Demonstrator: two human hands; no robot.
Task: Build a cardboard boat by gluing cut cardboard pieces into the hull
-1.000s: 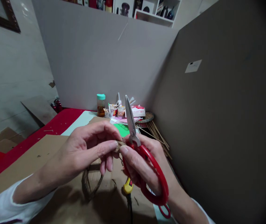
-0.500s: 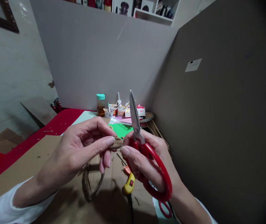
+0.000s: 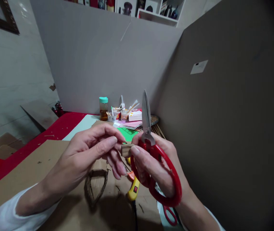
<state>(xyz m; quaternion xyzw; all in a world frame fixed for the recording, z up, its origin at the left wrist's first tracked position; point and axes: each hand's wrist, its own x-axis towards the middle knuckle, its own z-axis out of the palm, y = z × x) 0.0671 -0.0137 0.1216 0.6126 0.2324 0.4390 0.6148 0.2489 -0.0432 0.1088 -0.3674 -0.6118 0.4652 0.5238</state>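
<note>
My right hand point(image 3: 155, 163) is wrapped around red-handled scissors point(image 3: 147, 128), their blades closed and pointing up. Its thumb and forefinger also pinch a small folded piece of brown cardboard point(image 3: 126, 150). My left hand point(image 3: 96, 149) is just left of that piece, thumb and fingers apart, with the fingertips at or very near its edge; whether they touch is hard to tell. Below the left hand, a cardboard frame point(image 3: 87, 189) of pointed outline lies on the cardboard sheet point(image 3: 52, 154). A yellow-handled corded tool point(image 3: 133, 189) lies below the hands, its front end partly hidden.
At the back stand a teal-lidded jar point(image 3: 103, 109), paper cups point(image 3: 124, 115) with sticks and brushes, and a tissue box point(image 3: 135, 115). A green mat point(image 3: 126, 133) lies behind the hands. Another red scissor handle point(image 3: 170, 215) shows at lower right. Grey panels point(image 3: 103, 64) enclose the back and right.
The small cardboard piece has passed from my left hand's pinch to my right thumb and forefinger. My left fingers have spread apart. The scissors have shifted right and stand more upright.
</note>
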